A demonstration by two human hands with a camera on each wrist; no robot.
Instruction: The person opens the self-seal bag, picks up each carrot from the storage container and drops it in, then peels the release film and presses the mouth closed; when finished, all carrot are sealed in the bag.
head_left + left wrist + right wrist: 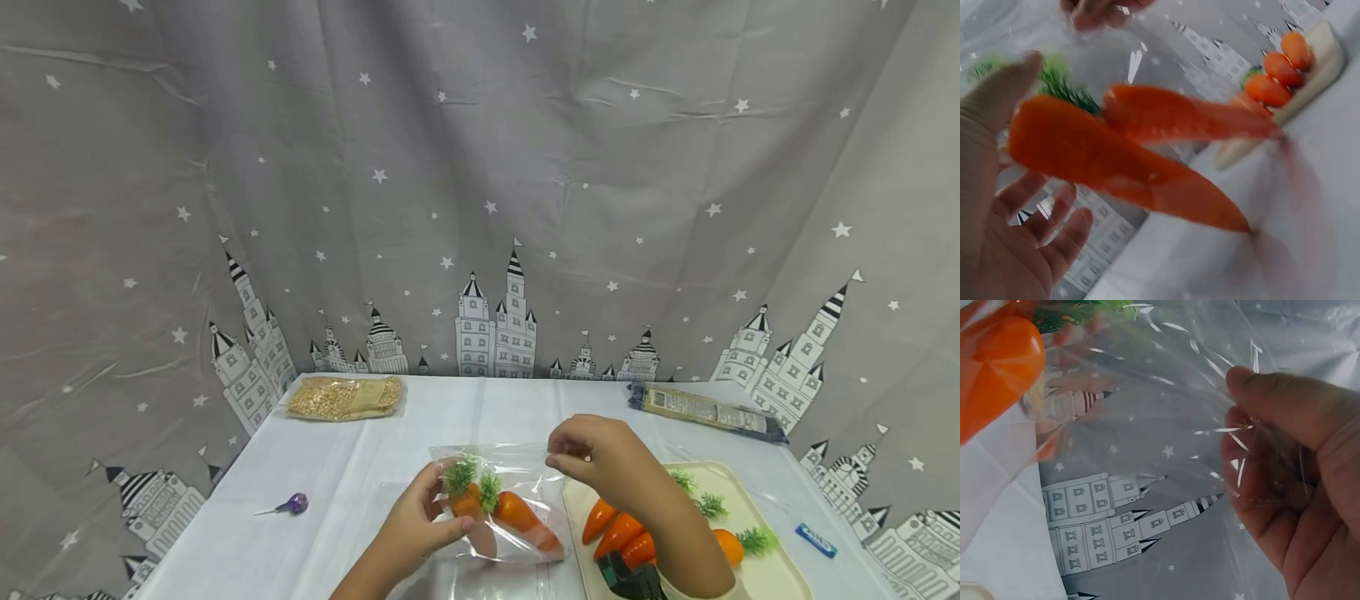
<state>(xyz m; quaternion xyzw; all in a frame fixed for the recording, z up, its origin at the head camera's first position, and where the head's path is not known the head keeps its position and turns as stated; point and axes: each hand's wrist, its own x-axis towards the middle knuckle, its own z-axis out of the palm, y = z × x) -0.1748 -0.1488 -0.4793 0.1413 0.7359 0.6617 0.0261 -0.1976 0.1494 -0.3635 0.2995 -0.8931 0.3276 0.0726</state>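
In the head view my left hand (423, 521) grips the left side of a clear plastic bag (536, 479) that holds two orange toy carrots (517, 510) with green tufts. The left wrist view has the thumb across the tops of the bagged carrots (1116, 156), tips pointing away. My right hand (1291, 462) pinches the bag's film at its upper right edge, thumb against curled fingers. Under the right forearm lies a cream tray (772, 571) with several more carrots (618, 533), partly hidden by the arm.
A purple-wrapped lollipop (297, 503) lies at left. Toward the back left is a bag of yellow grains (345, 398); a long dark packet (708, 412) lies at the back right. A small blue pack (816, 540) sits right of the tray. Behind the table hangs a grey curtain (480, 167).
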